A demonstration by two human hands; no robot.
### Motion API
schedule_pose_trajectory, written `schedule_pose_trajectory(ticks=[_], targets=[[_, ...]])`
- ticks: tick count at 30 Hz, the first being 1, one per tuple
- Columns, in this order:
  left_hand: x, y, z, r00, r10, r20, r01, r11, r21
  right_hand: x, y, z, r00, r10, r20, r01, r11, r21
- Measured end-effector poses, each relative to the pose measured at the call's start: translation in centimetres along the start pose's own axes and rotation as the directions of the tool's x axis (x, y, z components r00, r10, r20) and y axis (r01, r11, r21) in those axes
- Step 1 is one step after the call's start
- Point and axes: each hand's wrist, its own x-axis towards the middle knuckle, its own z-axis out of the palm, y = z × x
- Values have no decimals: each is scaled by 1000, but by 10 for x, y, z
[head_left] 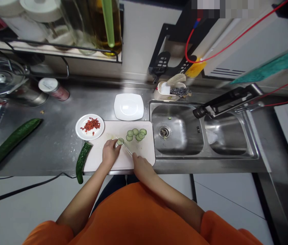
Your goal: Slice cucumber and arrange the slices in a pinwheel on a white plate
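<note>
Head view: cutting board (123, 163) on steel counter (57, 136), 2-basin sink (203, 146) beside.

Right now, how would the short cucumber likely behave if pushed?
The short cucumber would probably roll, being rounded, though its slight curve may check that. Pushed toward the front, it could tip off the counter, since one end seems to overhang.

The person wears a bright orange shirt (133, 217), plain across the visible front. Its short sleeves (224, 226) match in colour, leaving forearms (84, 197) and hands (110, 153) bare. Dark, bluish trousers (113, 186) show past the shirt's edge.
</note>
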Motion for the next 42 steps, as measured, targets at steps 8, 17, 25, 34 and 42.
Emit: schedule_pose_trajectory(ticks=[8,17,25,34,42], targets=[[0,-1,1,1000,2,1,-2,1000,2,5,1,8,1000,9,4,-10,999,37],[5,4,-3,999,-48,13,47,999,15,-27,25,4,986,80,144,-90,994,65],[19,11,-15,955,-276,109,289,950,-121,-34,42,3,987,101,122,-113,989,92],[26,-21,-44,888,-445,-112,442,895,-56,-25,49,2,989,111,95,-120,988,93],[18,-10,-29,988,-57,-143,68,995,77,-26,48,0,987,126,99,-133,989,69]])
